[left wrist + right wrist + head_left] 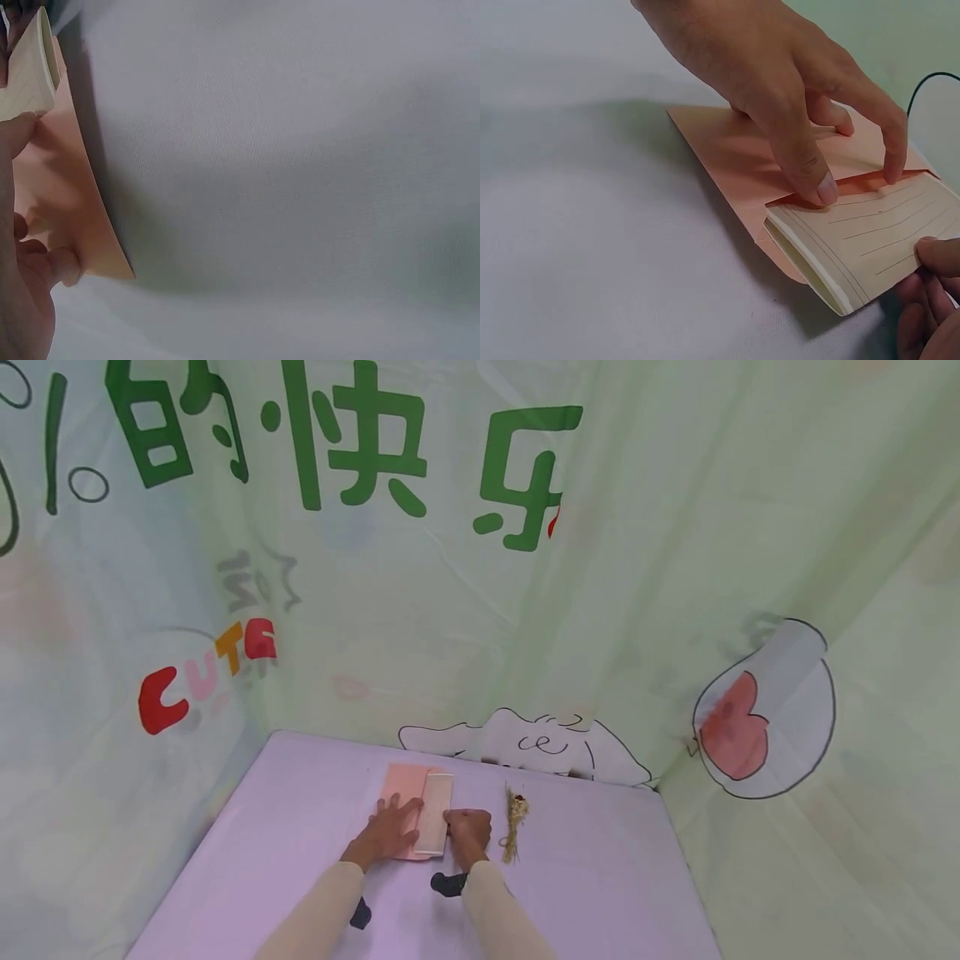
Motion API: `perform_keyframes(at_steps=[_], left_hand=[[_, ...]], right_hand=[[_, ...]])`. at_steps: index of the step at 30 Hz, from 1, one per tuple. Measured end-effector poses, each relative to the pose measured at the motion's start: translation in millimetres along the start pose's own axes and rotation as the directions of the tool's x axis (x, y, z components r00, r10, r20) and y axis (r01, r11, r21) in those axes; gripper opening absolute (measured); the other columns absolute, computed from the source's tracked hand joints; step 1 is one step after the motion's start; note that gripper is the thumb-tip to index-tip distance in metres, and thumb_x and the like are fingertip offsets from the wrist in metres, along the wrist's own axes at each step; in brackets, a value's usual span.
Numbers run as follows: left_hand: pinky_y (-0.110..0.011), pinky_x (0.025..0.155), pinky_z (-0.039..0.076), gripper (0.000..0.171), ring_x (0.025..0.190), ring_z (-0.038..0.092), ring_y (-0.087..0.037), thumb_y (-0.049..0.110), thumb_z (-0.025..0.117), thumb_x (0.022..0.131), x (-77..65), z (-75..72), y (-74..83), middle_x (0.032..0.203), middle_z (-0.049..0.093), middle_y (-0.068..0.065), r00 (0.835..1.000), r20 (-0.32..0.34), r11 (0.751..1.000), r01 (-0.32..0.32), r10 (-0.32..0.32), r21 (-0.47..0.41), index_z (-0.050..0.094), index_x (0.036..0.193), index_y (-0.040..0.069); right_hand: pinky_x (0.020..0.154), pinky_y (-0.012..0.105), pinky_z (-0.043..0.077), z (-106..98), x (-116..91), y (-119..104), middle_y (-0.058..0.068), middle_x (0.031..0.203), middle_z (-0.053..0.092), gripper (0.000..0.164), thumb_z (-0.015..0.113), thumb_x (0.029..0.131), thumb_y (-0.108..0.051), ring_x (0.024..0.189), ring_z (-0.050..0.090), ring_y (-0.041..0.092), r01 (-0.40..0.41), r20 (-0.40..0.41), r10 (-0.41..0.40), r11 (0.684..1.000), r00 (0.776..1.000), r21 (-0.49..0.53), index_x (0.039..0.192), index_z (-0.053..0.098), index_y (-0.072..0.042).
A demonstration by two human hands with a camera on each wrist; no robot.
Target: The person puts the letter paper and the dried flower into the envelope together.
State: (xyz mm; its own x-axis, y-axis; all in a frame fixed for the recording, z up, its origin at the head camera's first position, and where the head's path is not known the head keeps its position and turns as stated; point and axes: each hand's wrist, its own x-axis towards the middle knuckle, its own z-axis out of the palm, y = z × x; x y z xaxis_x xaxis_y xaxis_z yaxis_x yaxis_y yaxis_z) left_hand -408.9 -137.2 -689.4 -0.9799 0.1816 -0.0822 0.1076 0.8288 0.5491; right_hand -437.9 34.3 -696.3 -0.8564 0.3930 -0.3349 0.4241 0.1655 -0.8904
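Note:
A pink envelope [405, 781] lies on the table, a folded sheet of lined letter paper [435, 814] partly inside its opening. My left hand [390, 831] rests on the envelope with the fingers spread. In the right wrist view, the left thumb [810, 176] and a fingertip touch down along the envelope's mouth, at the paper's edge. My right hand [470, 831] pinches the outer edge of the letter paper, thumb on top and the other fingers curled beneath. The paper's folded layers show at its near end [810, 262].
A small bunch of dried flowers [516, 814] tied with twine lies right of the right hand. A lilac cloth covers the table [600, 877]. Printed curtains [450, 610] hang behind it and at both sides. Dark straps [450, 884] show near the wrists.

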Motion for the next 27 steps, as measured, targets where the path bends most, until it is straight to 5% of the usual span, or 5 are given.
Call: perform_keyframes(at_steps=[11, 22, 27], left_hand=[[-0.084, 0.115, 0.038, 0.053, 0.149, 0.040, -0.065, 0.025, 0.072, 0.103, 2.9, 3.4, -5.8, 0.168, 0.041, -0.034, 1.000, 0.001, 1.000, -0.028, 0.028, -0.015, 0.054, 0.153, 0.022], [-0.082, 0.117, 0.037, 0.053, 0.151, 0.039, -0.065, 0.025, 0.069, 0.105, 1.9, -0.1, -4.8, 0.170, 0.039, -0.033, 1.000, -0.005, 1.000, -0.013, 0.013, -0.028, 0.053, 0.156, 0.021], [-0.081, 0.116, 0.040, 0.053, 0.148, 0.043, -0.061, 0.028, 0.070, 0.105, 2.6, 1.2, -5.8, 0.169, 0.040, -0.032, 1.000, -0.005, 1.000, -0.004, 0.003, -0.007, 0.055, 0.155, 0.022]], right_hand=[[0.082, 0.048, 0.060, 20.6, 8.1, 2.4, 0.013, 0.079, 0.077, 0.016, 0.090, 0.083, -0.010, 0.077, 0.069, 0.028, 0.060, -0.143, -0.083, 0.985, 0.986, -0.159, 0.088, 0.077, -0.001], [0.075, 0.048, 0.058, 31.7, 2.7, 0.1, 0.010, 0.072, 0.075, 0.013, 0.089, 0.080, -0.006, 0.068, 0.069, 0.027, 0.193, -0.163, -0.241, 0.944, 0.957, -0.267, 0.074, 0.078, -0.005], [0.074, 0.046, 0.058, 36.0, 1.8, -0.5, 0.011, 0.073, 0.076, 0.012, 0.087, 0.081, -0.005, 0.069, 0.070, 0.027, 0.190, -0.149, -0.243, 0.934, 0.958, -0.304, 0.074, 0.078, -0.005]])
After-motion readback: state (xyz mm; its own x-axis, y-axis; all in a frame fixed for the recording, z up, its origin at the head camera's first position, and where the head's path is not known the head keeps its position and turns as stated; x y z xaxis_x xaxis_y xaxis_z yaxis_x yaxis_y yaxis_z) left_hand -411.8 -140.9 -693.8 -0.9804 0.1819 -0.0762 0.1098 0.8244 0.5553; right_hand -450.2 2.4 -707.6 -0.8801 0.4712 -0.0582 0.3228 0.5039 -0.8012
